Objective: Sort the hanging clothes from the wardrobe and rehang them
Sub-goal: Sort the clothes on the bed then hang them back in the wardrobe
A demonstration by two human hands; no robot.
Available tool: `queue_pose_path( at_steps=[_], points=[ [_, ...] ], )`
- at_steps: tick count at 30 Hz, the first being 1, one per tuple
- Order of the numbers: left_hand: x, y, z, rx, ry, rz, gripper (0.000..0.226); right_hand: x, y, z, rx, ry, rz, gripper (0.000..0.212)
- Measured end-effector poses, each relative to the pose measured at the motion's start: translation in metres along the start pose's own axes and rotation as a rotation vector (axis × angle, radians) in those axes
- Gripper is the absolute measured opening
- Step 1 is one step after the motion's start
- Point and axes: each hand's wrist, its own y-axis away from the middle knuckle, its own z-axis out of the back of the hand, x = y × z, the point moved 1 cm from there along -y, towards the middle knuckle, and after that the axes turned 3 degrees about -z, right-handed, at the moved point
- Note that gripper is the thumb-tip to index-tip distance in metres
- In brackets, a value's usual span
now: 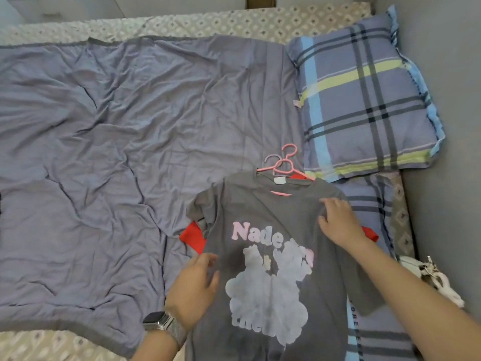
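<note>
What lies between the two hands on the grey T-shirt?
In the head view, only the grey T-shirt itself: its pink lettering and pale printed graphic span the stretch between the left hand and right hand.

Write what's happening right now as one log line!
grey printed T-shirt on pink plastic hanger | lies over red garment | left hand, right hand flat on shirt
</note>
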Motion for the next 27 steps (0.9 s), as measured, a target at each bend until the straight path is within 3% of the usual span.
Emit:
queue_pose_path(
  at_steps=[5, 7, 9, 14, 17, 20, 22, 27],
  points=[
    [-0.025, -0.030, -0.010, -0.044, 0.006, -0.054, 0.031, -0.027, -0.087, 0.013, 0.120, -0.101, -0.316, 0.066],
    [-0.030, -0.034, -0.016, -0.043, 0.021, -0.067, 0.031, -0.024, -0.101, 0.007, 0.190, -0.164, -0.336, 0.066],
    [-0.030, -0.033, -0.020, -0.035, 0.033, -0.069, 0.031, -0.014, -0.100, -0.004, 0.179, -0.062, -0.318, 0.061],
    [-0.015, -0.023, -0.025, -0.009, 0.032, -0.030, 0.032, 0.004, -0.064, -0.027, -0.279, -0.082, -0.245, 0.037],
    [-0.005, -0.021, -0.023, -0.020, 0.029, -0.018, 0.033, 0.005, -0.035, -0.038, -0.426, -0.051, -0.064, 0.033],
    [0.000, -0.022, -0.018, -0.076, 0.031, 0.008, 0.037, 0.014, 0.005, -0.038, -0.271, -0.298, 0.182, 0.037],
    [0.002, -0.025, -0.013, -0.192, 0.045, -0.017, 0.043, 0.023, 0.034, -0.034, -0.092, -0.520, 0.189, 0.045],
    [0.003, -0.034, 0.008, -0.366, -0.120, -0.107, 0.067, 0.024, 0.084, -0.005, 0.159, -0.827, 0.144, 0.050]
  ],
)
